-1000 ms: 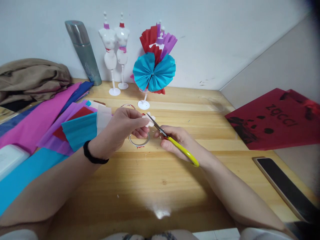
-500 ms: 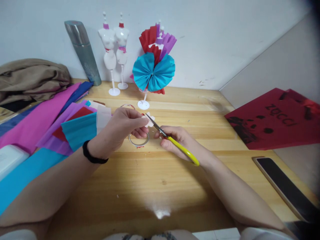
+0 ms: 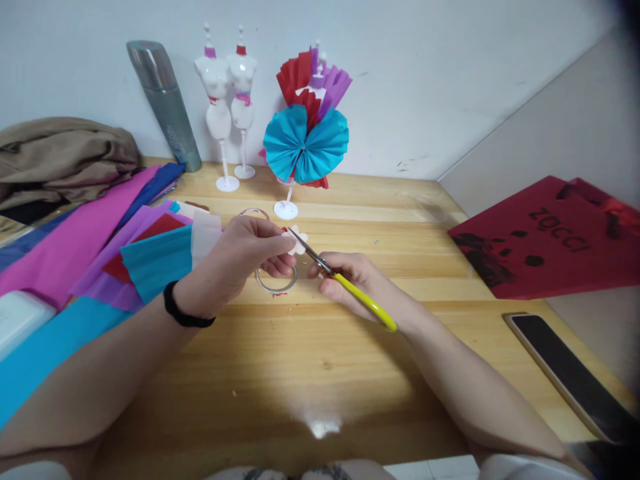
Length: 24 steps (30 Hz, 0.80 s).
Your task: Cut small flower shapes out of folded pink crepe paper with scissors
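Note:
My left hand (image 3: 257, 247) pinches a small white flower-shaped cutout (image 3: 299, 241) between thumb and fingers. Yellow-handled scissors (image 3: 360, 294) are gripped in my right hand (image 3: 350, 280), with their blades pointing up and left across the cutout. The blades look nearly closed; whether they cut into the cutout cannot be told. Below my left hand a roll of tape (image 3: 277, 289) lies on the table, partly hidden by the fingers. Behind it is another ring-shaped roll (image 3: 254, 212), also partly covered.
Doll-sized white mannequins (image 3: 219, 120) stand by the wall, one wearing a blue, red and purple pleated paper outfit (image 3: 306, 143). Coloured paper sheets (image 3: 157, 260), a metal flask (image 3: 170, 110) and brown cloth (image 3: 65, 160) are left. A red bag (image 3: 545, 240) and phone (image 3: 560, 367) sit right.
The whole view shifts very slightly. Both hands keep their hold on the cutout and scissors, almost unmoved.

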### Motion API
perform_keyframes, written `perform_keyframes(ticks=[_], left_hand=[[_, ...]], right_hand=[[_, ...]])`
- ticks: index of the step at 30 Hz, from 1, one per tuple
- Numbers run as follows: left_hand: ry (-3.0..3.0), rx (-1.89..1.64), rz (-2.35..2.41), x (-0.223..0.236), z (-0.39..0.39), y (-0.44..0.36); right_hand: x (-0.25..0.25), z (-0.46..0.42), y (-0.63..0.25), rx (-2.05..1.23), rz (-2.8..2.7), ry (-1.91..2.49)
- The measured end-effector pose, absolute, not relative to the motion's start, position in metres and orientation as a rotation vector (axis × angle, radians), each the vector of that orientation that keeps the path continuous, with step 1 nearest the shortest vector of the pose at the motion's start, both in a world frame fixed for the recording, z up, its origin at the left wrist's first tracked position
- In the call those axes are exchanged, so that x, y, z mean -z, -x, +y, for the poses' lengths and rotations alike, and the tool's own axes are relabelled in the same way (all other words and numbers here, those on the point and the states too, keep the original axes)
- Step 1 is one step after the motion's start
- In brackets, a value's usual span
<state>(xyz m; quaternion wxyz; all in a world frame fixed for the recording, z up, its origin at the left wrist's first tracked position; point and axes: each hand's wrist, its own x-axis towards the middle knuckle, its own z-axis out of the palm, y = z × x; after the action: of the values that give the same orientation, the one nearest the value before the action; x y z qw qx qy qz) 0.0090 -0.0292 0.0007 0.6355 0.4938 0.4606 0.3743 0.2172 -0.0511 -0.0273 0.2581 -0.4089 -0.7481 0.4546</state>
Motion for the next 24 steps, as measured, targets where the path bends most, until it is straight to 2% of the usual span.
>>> perform_keyframes(ticks=[24], left_hand=[[-1.059,-0.87,1.027,-0.0007,-0.0314,-0.0116]], right_hand=[[0.0251,-0.0479,-0.2182,-1.307,-1.98,1.062]])
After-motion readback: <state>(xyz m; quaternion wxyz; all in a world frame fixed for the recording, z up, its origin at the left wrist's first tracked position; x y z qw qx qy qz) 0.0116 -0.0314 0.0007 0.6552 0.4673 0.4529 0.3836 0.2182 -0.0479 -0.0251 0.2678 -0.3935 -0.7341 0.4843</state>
